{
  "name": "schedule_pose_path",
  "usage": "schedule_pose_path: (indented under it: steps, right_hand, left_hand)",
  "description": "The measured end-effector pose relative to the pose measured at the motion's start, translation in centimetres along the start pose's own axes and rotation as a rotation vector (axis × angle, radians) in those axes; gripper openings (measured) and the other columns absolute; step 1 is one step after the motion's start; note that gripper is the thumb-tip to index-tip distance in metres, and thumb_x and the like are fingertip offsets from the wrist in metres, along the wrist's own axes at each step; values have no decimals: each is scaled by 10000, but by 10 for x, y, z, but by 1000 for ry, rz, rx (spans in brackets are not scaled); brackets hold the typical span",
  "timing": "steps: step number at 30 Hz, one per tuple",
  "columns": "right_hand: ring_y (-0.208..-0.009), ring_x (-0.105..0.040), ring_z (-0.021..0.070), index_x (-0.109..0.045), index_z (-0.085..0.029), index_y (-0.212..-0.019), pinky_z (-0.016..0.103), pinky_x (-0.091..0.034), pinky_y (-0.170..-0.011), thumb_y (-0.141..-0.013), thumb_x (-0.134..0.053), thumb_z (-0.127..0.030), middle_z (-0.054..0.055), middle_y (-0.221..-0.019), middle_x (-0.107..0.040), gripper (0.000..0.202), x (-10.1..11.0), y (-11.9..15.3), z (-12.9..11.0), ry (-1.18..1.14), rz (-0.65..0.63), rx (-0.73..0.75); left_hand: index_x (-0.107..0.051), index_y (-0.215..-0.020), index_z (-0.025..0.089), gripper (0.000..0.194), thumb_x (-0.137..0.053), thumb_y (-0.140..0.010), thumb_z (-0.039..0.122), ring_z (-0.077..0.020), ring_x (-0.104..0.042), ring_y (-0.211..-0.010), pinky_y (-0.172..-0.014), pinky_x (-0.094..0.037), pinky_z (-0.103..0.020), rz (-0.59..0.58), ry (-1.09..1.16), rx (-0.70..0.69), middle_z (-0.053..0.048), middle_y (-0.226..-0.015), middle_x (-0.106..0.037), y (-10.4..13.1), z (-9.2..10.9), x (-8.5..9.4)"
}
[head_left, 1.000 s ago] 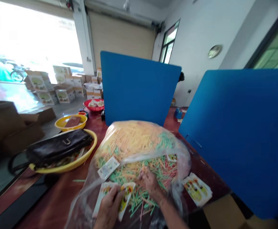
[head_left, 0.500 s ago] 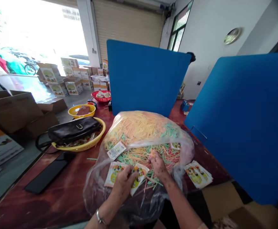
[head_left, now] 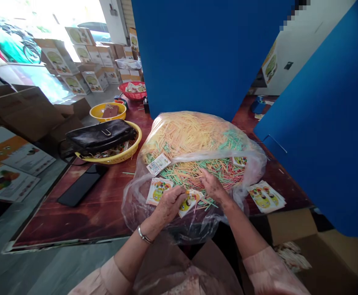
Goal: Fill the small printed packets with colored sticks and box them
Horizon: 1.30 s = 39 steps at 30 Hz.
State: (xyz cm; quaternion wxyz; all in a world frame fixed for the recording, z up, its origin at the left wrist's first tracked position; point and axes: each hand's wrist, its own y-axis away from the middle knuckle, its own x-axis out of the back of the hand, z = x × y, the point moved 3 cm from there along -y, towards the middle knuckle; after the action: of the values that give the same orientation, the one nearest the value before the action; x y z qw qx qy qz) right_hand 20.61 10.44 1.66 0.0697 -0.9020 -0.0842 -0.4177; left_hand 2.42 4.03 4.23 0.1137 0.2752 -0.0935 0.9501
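A clear plastic bag (head_left: 132, 209) lies mouth towards me, full of thin coloured sticks (head_left: 185, 131) in yellow, orange, green and red. My left hand (head_left: 170, 203) is closed on a small printed packet (head_left: 189, 201) over the bag's near edge. My right hand (head_left: 214, 187) is at the loose sticks in the bag mouth, its fingers drawn together on some of them; the fingertips are partly hidden. Beside my left hand lie more printed packets (head_left: 159, 190). A pale printed card or packet (head_left: 158, 164) rests on the bag, and another packet (head_left: 239, 161) lies among the sticks at right.
A stack of packets (head_left: 266, 197) lies right of the bag. Left are a black phone (head_left: 82, 185), a black purse (head_left: 102, 135) on a yellow basket (head_left: 120, 156), a yellow bowl (head_left: 94, 114) and a red basket (head_left: 132, 95). Blue panels (head_left: 197, 53) stand behind and right (head_left: 326, 143).
My view has tilted down, so everything sits higher in the picture. My left hand keeps its packet. My right hand stays over the sticks, its fingers turned lower among them.
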Motion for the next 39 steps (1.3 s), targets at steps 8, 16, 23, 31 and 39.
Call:
schedule_pose_path:
  steps: [8,16,23,31,39]
  right_hand:
    - [-698,-610,158,-514,-204,-825,326,-483,-730,-798,-489,-295,3,-709,-630,98,0,-2,5,-941,225,-93]
    - [-799,-651,192,-504,-231,-853,412,-497,-781,-810,-517,-317,-3,-747,-640,97,19,15,-34,-1300,355,-2]
    - [-814,-653,196,-497,-226,-862,391,-508,-752,-839,-465,-329,19,-785,-662,110,6,25,-49,-1249,363,-27]
    - [-923,-628,201,-585,-217,-803,373,-487,-823,-781,-542,-292,39,-892,-688,89,-11,32,-48,-1199,178,-12]
    - [-963,-619,203,-441,-281,-1227,378,-504,-798,-853,-458,-405,68,-1118,-635,395,-7,24,-46,-1270,147,-13]
  left_hand:
    - [-557,-687,201,240,-440,-849,332,-107,-450,-583,-584,-349,-218,20,-53,101,25,-600,-525,-9,-11,-6]
    - [-582,-727,202,182,-490,-827,324,-104,-457,-595,-584,-356,-211,15,7,109,33,-614,-539,-6,-7,-15]
    - [-583,-718,191,179,-508,-816,320,-104,-449,-612,-588,-368,-207,64,83,137,29,-627,-546,-4,-2,-17]
    - [-546,-703,170,166,-529,-783,315,-78,-392,-553,-518,-334,-194,54,410,259,50,-597,-474,-1,-7,-24]
    - [-542,-764,159,210,-616,-726,351,-73,-462,-546,-537,-383,-199,67,787,375,42,-631,-535,-7,-11,-31]
